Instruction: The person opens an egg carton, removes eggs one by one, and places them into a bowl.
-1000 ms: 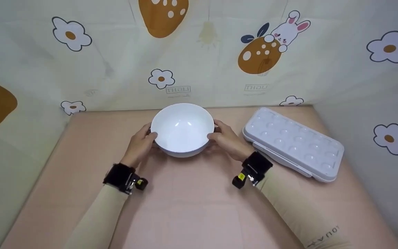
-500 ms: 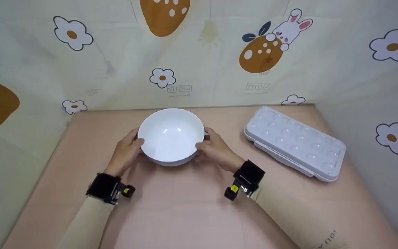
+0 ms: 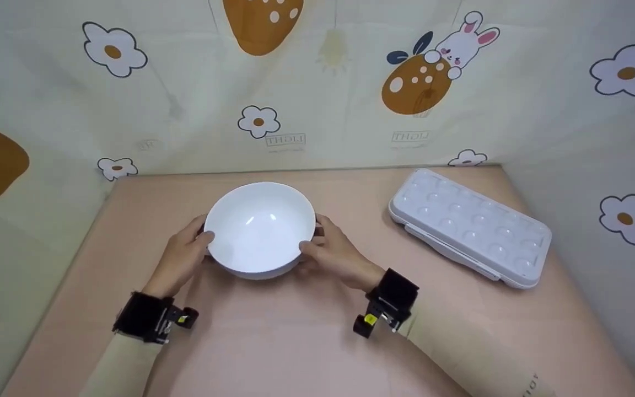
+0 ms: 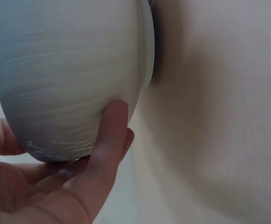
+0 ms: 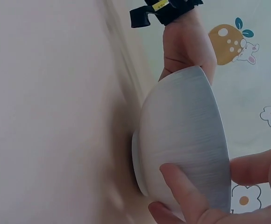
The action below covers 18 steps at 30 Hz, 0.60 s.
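A white bowl (image 3: 261, 229) is held from both sides, its mouth tipped toward the head camera. My left hand (image 3: 179, 255) grips the left side, thumb at the rim and fingers against the outer wall. On the opposite side my right hand (image 3: 342, 255) holds it the same way. In the left wrist view the bowl's ribbed outer wall (image 4: 70, 70) shows thin white script marks near the fingers, and the foot ring faces the table. The right wrist view shows the bowl (image 5: 187, 135) close over the table, with a shadow beneath its foot. Nothing lies inside the bowl.
To the right, a closed white egg box (image 3: 472, 226) with a dimpled lid rests at an angle on the pink-covered table (image 3: 306, 342). A printed curtain (image 3: 185, 88) stands along the back and sides. Both wrists carry black camera straps.
Both hands have carried the bowl to the left and closer to the body, keeping their grip on its sides. The egg box has stayed in place.
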Available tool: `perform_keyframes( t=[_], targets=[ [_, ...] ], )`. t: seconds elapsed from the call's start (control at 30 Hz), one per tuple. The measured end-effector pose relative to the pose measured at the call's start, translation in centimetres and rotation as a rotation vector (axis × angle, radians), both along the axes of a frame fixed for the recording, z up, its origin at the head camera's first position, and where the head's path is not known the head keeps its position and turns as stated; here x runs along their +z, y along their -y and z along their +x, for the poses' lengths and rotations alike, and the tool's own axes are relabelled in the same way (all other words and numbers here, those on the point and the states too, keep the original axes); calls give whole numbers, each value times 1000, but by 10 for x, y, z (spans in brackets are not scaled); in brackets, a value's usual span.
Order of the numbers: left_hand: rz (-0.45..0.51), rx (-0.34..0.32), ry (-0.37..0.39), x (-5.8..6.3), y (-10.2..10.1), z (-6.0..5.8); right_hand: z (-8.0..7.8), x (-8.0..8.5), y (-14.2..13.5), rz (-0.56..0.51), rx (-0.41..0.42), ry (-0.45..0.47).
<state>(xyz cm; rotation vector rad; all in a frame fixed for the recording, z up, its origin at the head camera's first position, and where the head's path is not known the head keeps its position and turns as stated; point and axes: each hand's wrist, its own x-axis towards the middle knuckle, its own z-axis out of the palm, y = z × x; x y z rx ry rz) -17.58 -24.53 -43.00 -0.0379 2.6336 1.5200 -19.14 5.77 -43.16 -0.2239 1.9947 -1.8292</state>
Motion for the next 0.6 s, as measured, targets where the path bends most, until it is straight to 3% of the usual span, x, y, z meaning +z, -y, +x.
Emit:
perform_keyframes(
  t=[0.6],
  targets=[
    [-2,5,2,-2,18,3,12,-3,15,-9,29,5]
  ],
)
